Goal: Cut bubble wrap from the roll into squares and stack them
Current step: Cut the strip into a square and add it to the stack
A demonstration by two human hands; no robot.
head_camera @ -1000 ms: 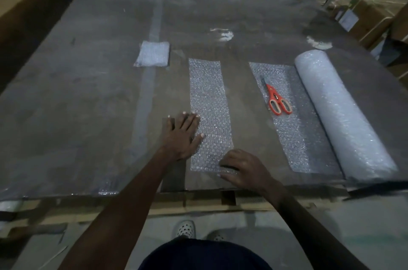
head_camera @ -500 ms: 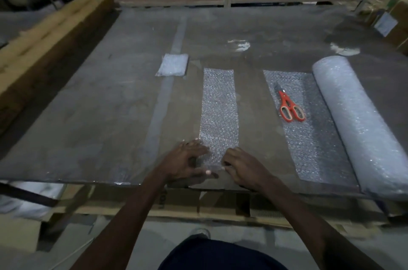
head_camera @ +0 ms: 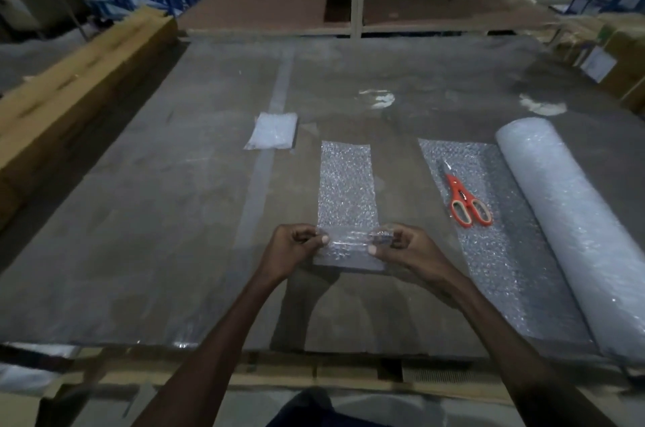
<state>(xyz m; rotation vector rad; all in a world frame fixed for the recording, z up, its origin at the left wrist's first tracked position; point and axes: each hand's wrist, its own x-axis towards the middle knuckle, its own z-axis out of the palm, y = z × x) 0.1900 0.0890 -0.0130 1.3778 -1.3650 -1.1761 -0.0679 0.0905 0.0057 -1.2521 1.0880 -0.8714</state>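
hands pinch the near end of the bubble wrap strip (head_camera: 346,189), left hand (head_camera: 291,247) and right hand (head_camera: 406,248) on its corners, maybe folding it; scissors (head_camera: 466,201) lie beside the roll (head_camera: 572,217).

Both hands fwd, left hand (head_camera: 295,245) pinching, right hand (head_camera: 405,247) pinching

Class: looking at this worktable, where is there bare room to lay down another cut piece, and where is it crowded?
Bare table lies left of the stack and strip, and beyond them. A narrow lane separates strip and scissors. The right is crowded by the roll.
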